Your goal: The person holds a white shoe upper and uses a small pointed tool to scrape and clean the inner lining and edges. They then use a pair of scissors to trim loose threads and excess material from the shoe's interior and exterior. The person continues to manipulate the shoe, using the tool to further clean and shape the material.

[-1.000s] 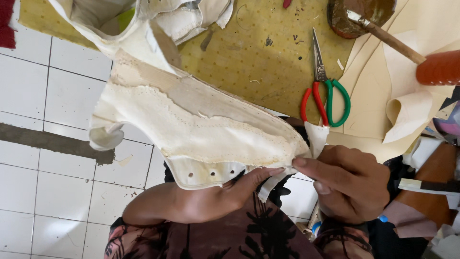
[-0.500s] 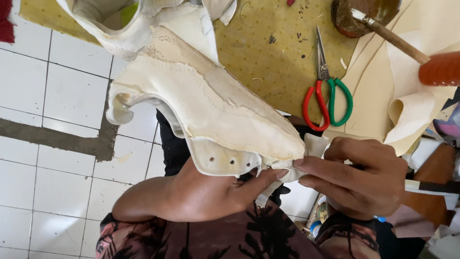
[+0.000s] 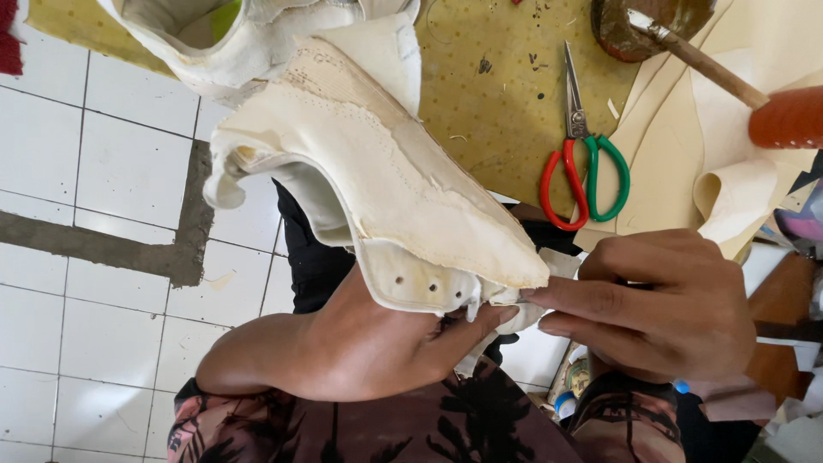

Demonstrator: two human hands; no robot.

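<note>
Both hands pinch the near edge of a cream shoe upper (image 3: 377, 180) at the lower middle of the frame. Left hand (image 3: 386, 351) comes up from below, its thumb and fingers closed on the upper's lower rim just under the row of eyelet holes. Right hand (image 3: 660, 304) reaches in from the right, fingertips pressed together on the pointed end of the same rim, touching the left thumb. From the grip the upper rises toward the upper left, over white floor tiles (image 3: 94, 171). Scissors (image 3: 583, 163) with red and green handles lie on a yellow board (image 3: 497, 77) above the right hand, well apart from it. A hammer (image 3: 737, 90) lies at the upper right.
</note>
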